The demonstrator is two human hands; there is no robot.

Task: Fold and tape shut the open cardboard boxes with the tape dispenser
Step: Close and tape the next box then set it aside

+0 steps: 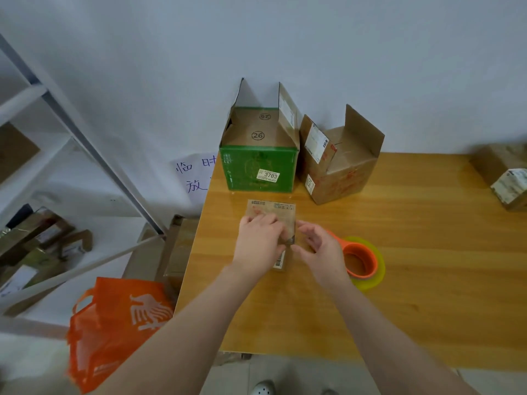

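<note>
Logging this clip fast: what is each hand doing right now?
Left hand: holds the small brown cardboard box, fingers curled over it.
Right hand: open, loosely curled beside that box, holding nothing.

Small box (pixel 271 215) lies before two open boxes (pixel 258 155), tape dispenser (pixel 360 260) right.

The green box (pixel 258 169) wears a white sticker (pixel 268 175) reading "3703". Its inner flaps (pixel 251 138) show a circled "26". The handwritten paper sign (pixel 194 175) on the wall reads "临" and "放".

Single wide-angle head view, looking forward and down, close over the light-brown wooden table (pixel 427 280), facing the plain white wall (pixel 370 52).
</note>
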